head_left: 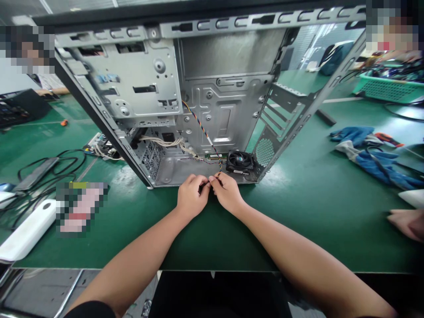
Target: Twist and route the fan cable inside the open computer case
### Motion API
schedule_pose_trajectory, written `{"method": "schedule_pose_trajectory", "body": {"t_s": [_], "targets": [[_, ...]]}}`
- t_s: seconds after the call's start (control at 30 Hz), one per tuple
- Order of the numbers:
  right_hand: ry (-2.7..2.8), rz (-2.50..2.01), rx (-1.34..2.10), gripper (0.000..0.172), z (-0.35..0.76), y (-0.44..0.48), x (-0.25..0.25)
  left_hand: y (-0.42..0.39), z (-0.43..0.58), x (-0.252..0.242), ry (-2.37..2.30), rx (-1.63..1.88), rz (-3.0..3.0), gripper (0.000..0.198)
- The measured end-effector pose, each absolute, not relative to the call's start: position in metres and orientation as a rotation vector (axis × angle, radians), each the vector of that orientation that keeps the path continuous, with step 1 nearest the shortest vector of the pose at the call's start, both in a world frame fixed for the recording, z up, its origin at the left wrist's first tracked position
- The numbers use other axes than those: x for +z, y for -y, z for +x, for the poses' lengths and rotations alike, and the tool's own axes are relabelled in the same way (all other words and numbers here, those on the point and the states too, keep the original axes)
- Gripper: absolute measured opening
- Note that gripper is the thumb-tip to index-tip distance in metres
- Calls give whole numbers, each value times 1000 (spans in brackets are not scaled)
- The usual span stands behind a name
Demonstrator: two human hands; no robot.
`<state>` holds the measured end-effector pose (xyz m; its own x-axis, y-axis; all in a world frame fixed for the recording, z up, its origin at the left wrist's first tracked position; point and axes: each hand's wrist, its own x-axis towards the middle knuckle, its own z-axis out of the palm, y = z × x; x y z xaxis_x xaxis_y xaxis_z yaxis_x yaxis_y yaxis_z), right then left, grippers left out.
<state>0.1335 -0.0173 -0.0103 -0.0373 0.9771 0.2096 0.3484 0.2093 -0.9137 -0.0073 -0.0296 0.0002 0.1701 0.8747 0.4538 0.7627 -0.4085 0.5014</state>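
An open computer case (225, 106) stands on the green table in front of me. A twisted cable (200, 123) in black, yellow and orange runs from behind its drive cage down to its front lower edge. My right hand (227, 191) pinches this cable near its lower end. Against it, fingertips almost touching, my left hand (194, 196) is closed in a pinch; what it grips is hidden by the fingers. On the case floor, just beyond my right hand, sit a black cooling fan (240, 160) and a small green board (215, 156). Pale cables (162, 141) lie inside at left.
White power strip (29, 229) and tangled black cords lie at left, near a small circuit board (102, 145). At right are blue gloves (371, 152), a black bar (326, 117) and a green basket (391, 87) of parts. Another person's hand (407, 223) shows at the right edge.
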Motion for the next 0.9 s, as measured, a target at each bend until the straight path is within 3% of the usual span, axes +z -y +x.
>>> {"method": "schedule_pose_trajectory", "body": {"t_s": [0.9], "targets": [[1551, -1337, 833, 27, 134, 17, -10, 27, -11, -2, -1536, 948, 2389, 6]]}}
